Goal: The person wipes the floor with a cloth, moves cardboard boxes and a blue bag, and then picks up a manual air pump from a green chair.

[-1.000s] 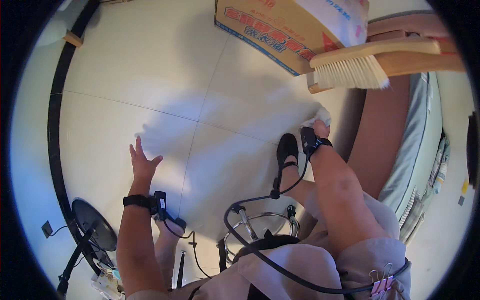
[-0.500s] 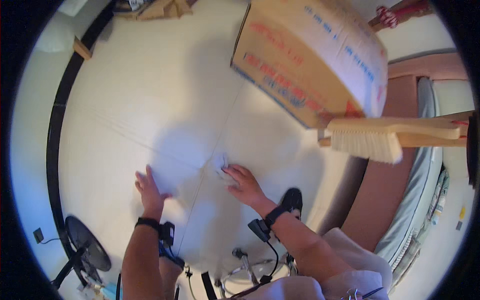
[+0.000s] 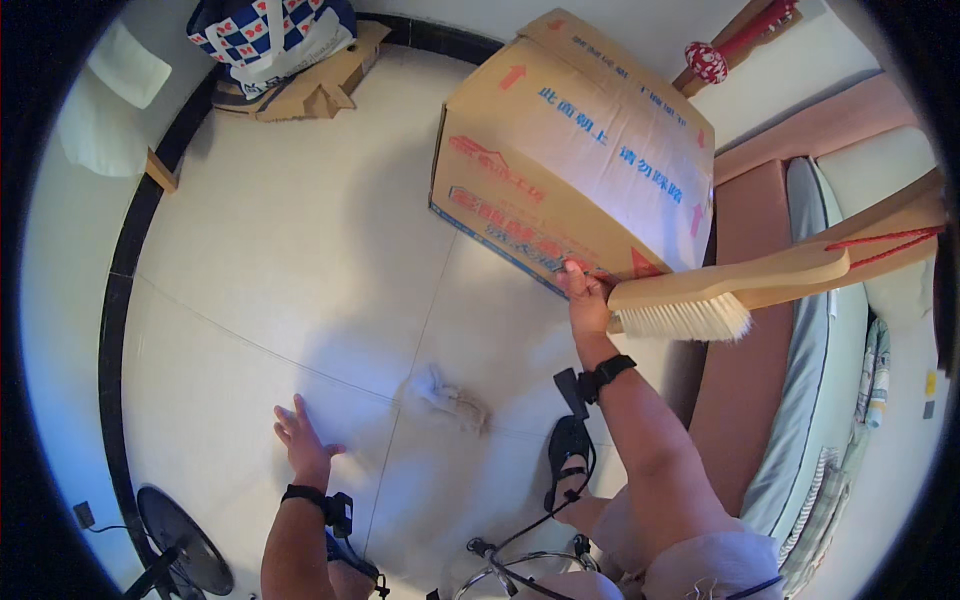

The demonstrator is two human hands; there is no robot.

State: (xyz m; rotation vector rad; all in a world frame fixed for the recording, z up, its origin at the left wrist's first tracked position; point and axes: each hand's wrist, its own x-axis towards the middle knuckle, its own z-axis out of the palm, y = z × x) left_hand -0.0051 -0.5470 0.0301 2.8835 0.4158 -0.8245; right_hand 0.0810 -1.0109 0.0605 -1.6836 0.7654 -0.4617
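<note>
A crumpled pale cloth or tissue (image 3: 450,400) lies on the light tiled floor, apart from both hands. My left hand (image 3: 302,440) hovers to its left with fingers spread, holding nothing. My right hand (image 3: 587,302) is stretched forward, its visible fingers pointing away from me. It appears between the near lower edge of a cardboard box (image 3: 560,170) and the end of a wooden brush (image 3: 690,300) with cream bristles. The brush covers part of that hand, and whether they touch is unclear. Nothing shows in its fingers.
A wooden bar (image 3: 890,215) with a red cord reaches in from the right beside the brush. A pink-sided bed (image 3: 745,380) runs along the right. A patterned bag (image 3: 270,45) stands far left, and a round black stand base (image 3: 185,540) near left. My shoe (image 3: 568,450) is near the cloth.
My right hand has let go of the cloth and moved forward and right toward the box and brush. The cloth stays on the floor. My left hand remains spread. The view has shifted.
</note>
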